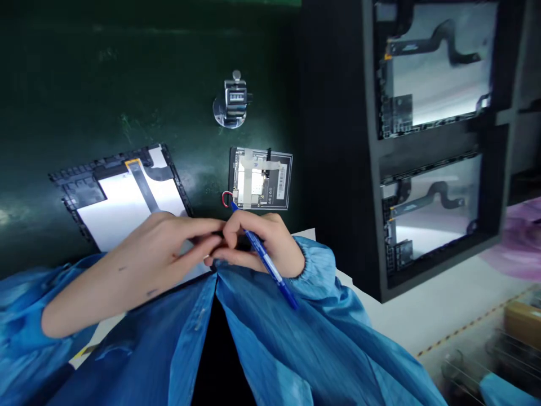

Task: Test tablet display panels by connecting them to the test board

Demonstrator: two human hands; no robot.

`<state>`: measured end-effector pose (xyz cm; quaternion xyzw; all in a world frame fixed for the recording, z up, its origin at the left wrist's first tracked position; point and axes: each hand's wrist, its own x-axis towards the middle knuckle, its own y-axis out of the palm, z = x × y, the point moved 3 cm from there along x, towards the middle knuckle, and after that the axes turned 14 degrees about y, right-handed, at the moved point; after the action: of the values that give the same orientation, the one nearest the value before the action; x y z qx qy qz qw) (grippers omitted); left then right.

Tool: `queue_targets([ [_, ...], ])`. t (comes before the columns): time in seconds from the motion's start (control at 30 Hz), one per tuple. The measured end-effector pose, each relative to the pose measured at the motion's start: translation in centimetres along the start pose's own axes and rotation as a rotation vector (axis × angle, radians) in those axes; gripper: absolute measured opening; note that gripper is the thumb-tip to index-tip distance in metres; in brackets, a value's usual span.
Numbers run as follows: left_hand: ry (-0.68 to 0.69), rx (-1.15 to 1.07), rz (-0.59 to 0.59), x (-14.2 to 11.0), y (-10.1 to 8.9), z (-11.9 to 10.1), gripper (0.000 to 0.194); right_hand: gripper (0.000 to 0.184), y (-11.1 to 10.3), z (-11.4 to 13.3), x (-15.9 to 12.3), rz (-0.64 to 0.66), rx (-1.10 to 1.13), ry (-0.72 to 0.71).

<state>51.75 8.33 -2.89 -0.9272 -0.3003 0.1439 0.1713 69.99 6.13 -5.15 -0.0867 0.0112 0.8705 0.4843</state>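
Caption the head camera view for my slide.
Head view: right hand grips a blue pen beside the left hand, near a taped circuit board, a display panel and a tally counter.

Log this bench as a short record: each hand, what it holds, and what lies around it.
Left hand: fingertips against the right hand; anything held is hidden
Right hand: grips a blue pen
Nearest: circuit board with red wire loop
Left side: display panel
Far: tally counter
Right side: black foam rack
Surface: dark green mat
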Motion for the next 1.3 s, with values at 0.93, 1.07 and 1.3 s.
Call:
queue_targets([
  [0.93,-0.214,0.12,0.191,7.9,-3.5,4.9,0.042,0.025,-3.8,-4.0,3.5,-0.669,-0.129,0.067],
  [1.07,-0.21,-0.078,0.152,8.1,-3.1,5.0,0.037,0.026,-3.8,-4.4,3.9,-0.614,-0.129,0.021],
  [1.3,-0.13,-0.043,0.033,8.8,-3.3,4.8,0.027,0.023,-3.7,-4.7,3.8,-0.545,-0.026,0.056],
])
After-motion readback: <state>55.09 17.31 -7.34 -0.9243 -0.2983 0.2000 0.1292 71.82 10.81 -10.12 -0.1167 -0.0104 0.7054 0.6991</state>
